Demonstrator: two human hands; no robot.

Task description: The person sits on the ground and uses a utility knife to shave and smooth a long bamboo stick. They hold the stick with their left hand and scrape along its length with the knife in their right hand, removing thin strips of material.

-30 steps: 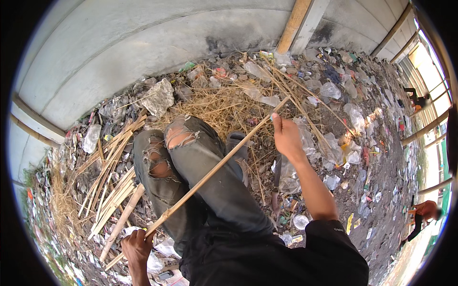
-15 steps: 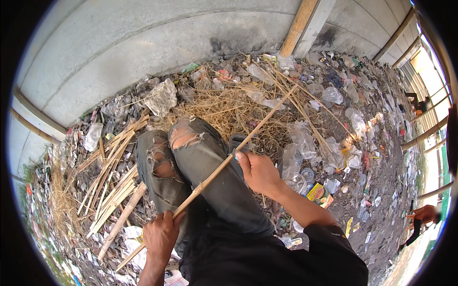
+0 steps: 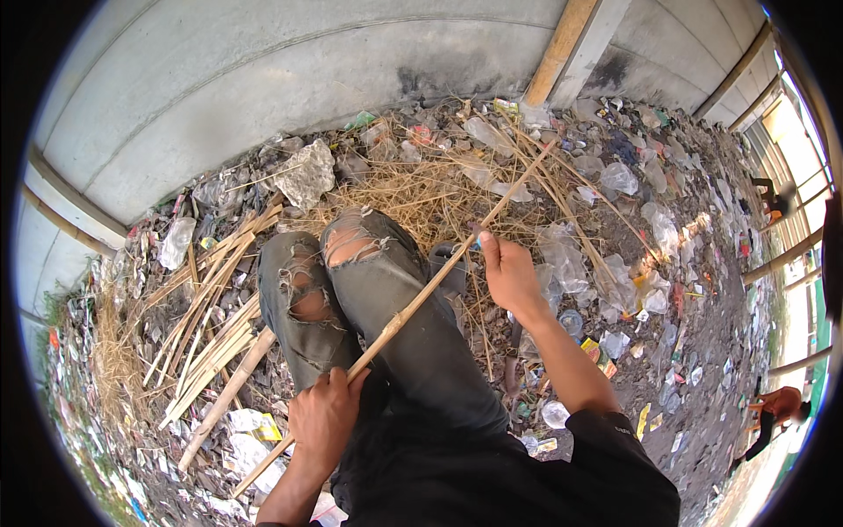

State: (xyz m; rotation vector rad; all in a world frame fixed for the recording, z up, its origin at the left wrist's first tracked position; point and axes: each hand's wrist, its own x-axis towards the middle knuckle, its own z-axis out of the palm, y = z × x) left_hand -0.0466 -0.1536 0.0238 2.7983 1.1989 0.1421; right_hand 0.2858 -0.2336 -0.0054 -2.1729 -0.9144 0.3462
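Observation:
A long, thin bamboo strip (image 3: 406, 314) slants across my thighs, its near end low at the left and its far end up toward the right. My left hand (image 3: 323, 413) is wrapped round its lower part, beside my left thigh. Farther up, my right hand (image 3: 509, 270) is closed at the strip with the thumb against it; a small bluish bit shows by the thumb tip. Below the right wrist a narrow dark piece with a brownish end (image 3: 511, 376) shows; whether this hand holds it is hidden. My knees, in torn dark trousers, are bent under the strip.
Split bamboo strips (image 3: 206, 325) lie in a pile at the left, with a thicker pole (image 3: 226, 400) beside them. Straw-like shavings (image 3: 413, 189) and a pale rock (image 3: 306, 175) lie ahead. Plastic litter covers the ground before a concrete wall (image 3: 263, 79). People are at the far right.
Both hands have moved to the right, the right one also a little farther up and away. The strip has shifted right with them and stays slanted across my legs.

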